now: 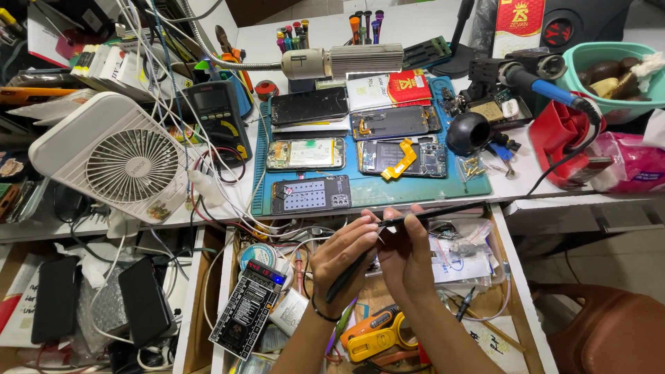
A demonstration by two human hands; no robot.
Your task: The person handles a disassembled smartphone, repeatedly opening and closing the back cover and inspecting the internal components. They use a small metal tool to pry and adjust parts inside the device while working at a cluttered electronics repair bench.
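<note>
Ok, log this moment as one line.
left hand: holds dark slim tool | right hand: pinches thin black strip | where: over open drawer, before blue mat with opened phones

Chair (609, 332) cut off, perhaps brown

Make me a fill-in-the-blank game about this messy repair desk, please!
1. The opened phones lie on a ____ mat.
2. The white fan sits to the ____ of the mat.
3. Both hands, left and right, hold a thin ____ tool.
4. The hands are above an open ____.

Missing words: blue; left; black; drawer
</note>
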